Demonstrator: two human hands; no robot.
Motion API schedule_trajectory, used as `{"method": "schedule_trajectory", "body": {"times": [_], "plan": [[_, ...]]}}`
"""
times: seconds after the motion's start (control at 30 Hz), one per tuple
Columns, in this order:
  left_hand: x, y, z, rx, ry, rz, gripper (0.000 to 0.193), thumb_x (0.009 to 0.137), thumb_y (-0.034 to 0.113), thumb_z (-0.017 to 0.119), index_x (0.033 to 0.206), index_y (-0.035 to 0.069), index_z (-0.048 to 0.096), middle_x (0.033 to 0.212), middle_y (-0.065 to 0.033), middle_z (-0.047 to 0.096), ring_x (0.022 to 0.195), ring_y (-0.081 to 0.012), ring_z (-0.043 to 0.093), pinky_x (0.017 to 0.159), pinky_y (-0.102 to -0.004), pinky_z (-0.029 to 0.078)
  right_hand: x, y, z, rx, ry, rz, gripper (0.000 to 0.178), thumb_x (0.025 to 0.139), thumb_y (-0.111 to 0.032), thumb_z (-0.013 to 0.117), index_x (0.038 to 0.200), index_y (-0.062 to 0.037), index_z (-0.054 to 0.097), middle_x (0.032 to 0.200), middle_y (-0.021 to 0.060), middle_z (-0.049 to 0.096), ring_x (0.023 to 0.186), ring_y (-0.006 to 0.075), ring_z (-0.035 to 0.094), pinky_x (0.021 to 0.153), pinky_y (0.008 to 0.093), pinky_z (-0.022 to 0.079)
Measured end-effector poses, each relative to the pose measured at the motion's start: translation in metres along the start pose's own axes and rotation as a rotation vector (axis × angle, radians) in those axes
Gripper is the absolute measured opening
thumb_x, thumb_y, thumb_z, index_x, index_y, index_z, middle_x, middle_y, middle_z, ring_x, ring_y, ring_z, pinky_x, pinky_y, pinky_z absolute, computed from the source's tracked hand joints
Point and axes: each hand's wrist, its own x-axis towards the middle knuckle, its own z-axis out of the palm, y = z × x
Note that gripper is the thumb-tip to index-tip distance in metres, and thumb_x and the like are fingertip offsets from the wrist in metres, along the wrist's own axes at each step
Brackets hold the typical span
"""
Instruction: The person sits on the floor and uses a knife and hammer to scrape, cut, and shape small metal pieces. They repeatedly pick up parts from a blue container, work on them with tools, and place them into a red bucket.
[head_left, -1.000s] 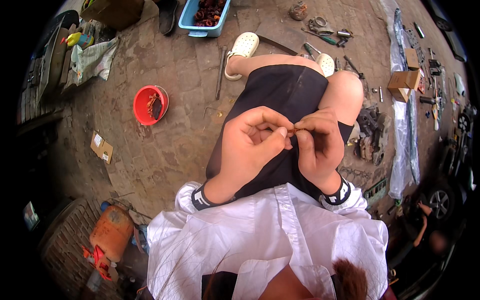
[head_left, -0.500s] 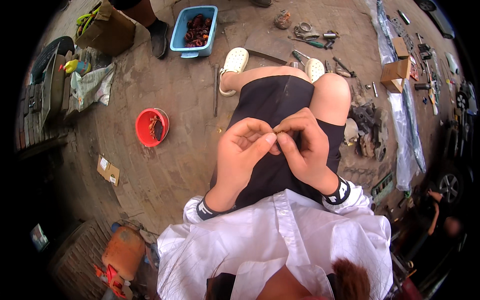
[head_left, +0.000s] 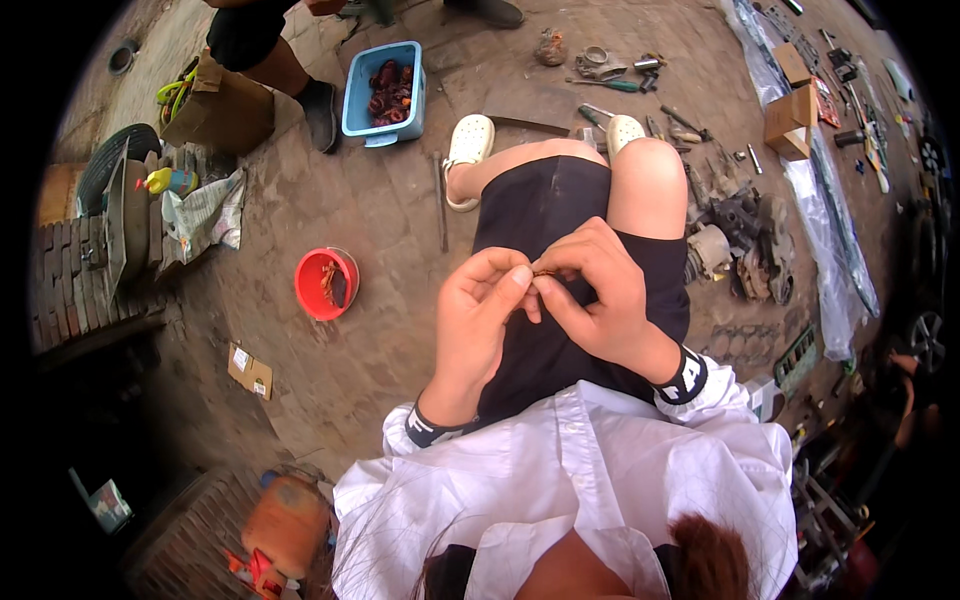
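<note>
Above my dark-clothed lap (head_left: 545,210), my left hand (head_left: 470,325) and my right hand (head_left: 605,300) meet fingertip to fingertip. Each one is closed in a pinch of thumb and forefinger. Between them is a small thin brown piece (head_left: 545,273), mostly covered by the fingers, so I cannot make out its kind. To the left on the ground stands a red bucket (head_left: 304,287) with small orange-brown pieces and something dark inside. Farther off, a light-blue plastic basin (head_left: 395,134) holds a heap of dark red, shrivelled-looking things.
Beside the blue basin is another person's leg and dark shoe (head_left: 320,112), near a cardboard box (head_left: 225,110). Tools and greasy metal parts (head_left: 755,235) lie to my right, with plastic sheeting (head_left: 825,250) beyond. A flat cardboard piece (head_left: 250,372) lies left, near an orange tank (head_left: 285,525).
The view has shifted, so the ground things sit lower. My hands stay pinched together over my lap; a bit more of the brown piece shows between the fingertips.
</note>
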Motion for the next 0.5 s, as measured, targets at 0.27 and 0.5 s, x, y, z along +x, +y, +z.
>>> {"method": "schedule_trajectory", "body": {"times": [0.27,0.5], "plan": [[-0.003,-0.002,0.005,0.01,-0.018,-0.002,0.022,0.091,0.019,0.058,0.097,-0.001,0.054,0.08,-0.0079,0.06,0.07,-0.0138,0.059,0.065,-0.027,0.049,-0.005,0.001,-0.002,-0.062,0.057,-0.133,0.02,0.07,-0.002,0.067,0.089,-0.001,0.06,0.078,0.0074,0.055,0.075,0.0243,0.052,0.068,0.0326,0.046],[0.0,-0.005,0.007,0.097,-0.019,0.0,0.029,0.082,0.016,0.072,0.099,-0.002,0.056,0.082,-0.0052,0.062,0.068,-0.0122,0.058,0.064,-0.0244,0.05,-0.016,0.004,-0.009,0.145,0.201,-0.008,0.013,0.074,-0.001,0.066,0.086,-0.003,0.06,0.075,0.0072,0.056,0.07,0.0251,0.053,0.062,0.0334,0.044]]}}
